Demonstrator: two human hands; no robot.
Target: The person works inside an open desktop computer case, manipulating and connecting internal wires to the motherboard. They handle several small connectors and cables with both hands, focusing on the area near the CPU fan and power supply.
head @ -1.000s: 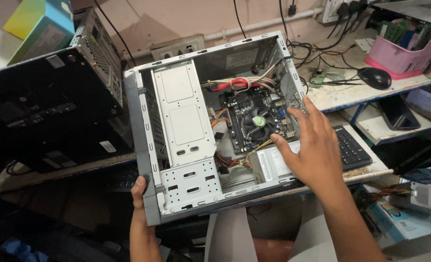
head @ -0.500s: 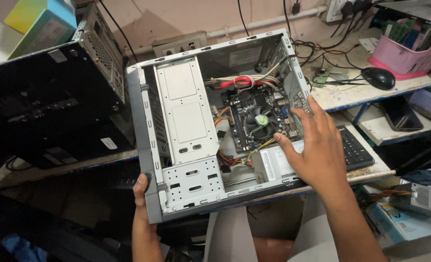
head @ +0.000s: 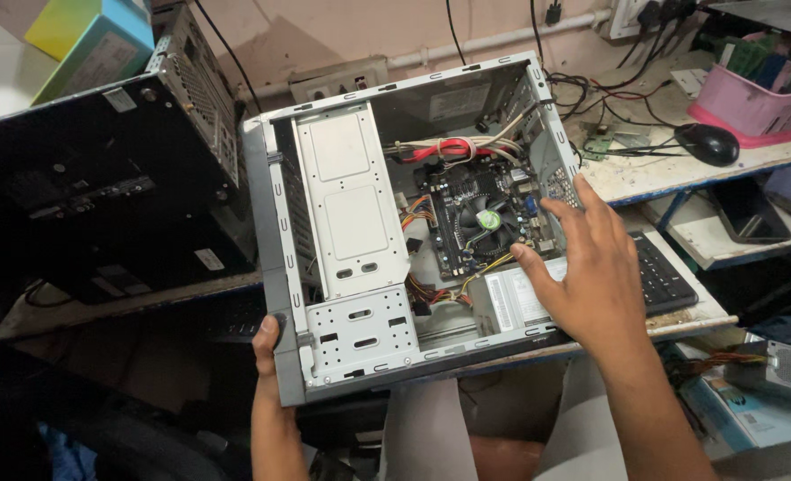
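I'm looking down at an open computer case (head: 395, 240) lying on its side across a worn white workbench (head: 680, 178), its near corner hanging over the edge. My left hand (head: 269, 352) grips that lower front corner, thumb curled over the metal. My right hand (head: 591, 267) hovers open, fingers spread, over the case's right edge beside the motherboard (head: 485, 218), holding nothing. A black keyboard (head: 663, 276) sits just beside it. A mouse (head: 707, 142), pink tray (head: 752, 98) and cables crowd the pink wall; a black tower (head: 101, 196) stands to the left.
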